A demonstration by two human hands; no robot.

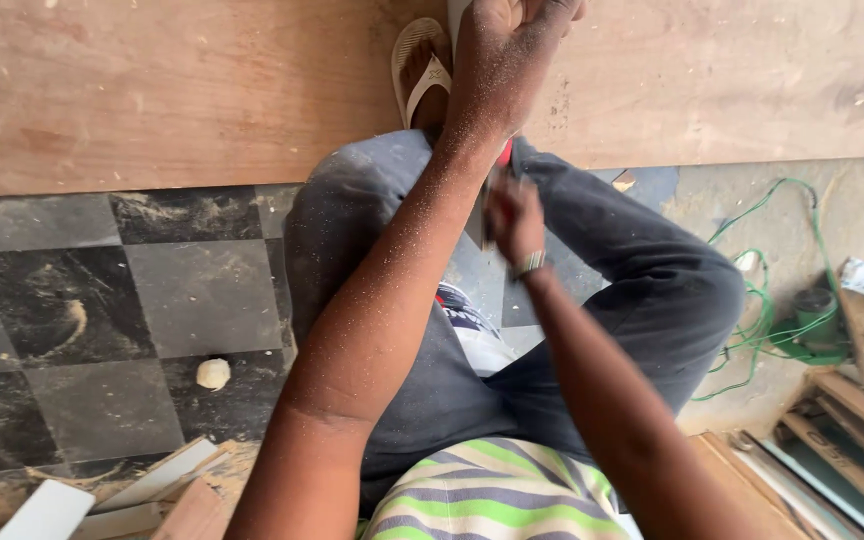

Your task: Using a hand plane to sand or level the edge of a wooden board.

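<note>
Head view: a flat grey strip [476, 225], red at its upper end, stands clamped in the blurred right hand [514, 215] below the sawdust-speckled left hand [504, 50], fisted on its top over a plywood sheet [152, 90], with green cable [767, 300] coiled further right.

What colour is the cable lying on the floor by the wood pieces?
The cable is green, coiled loosely on the dusty floor; the head view shows it at the right.

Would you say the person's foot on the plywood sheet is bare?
No, the foot wears a pale flip-flop sandal as it rests on the plywood sheet.
</note>
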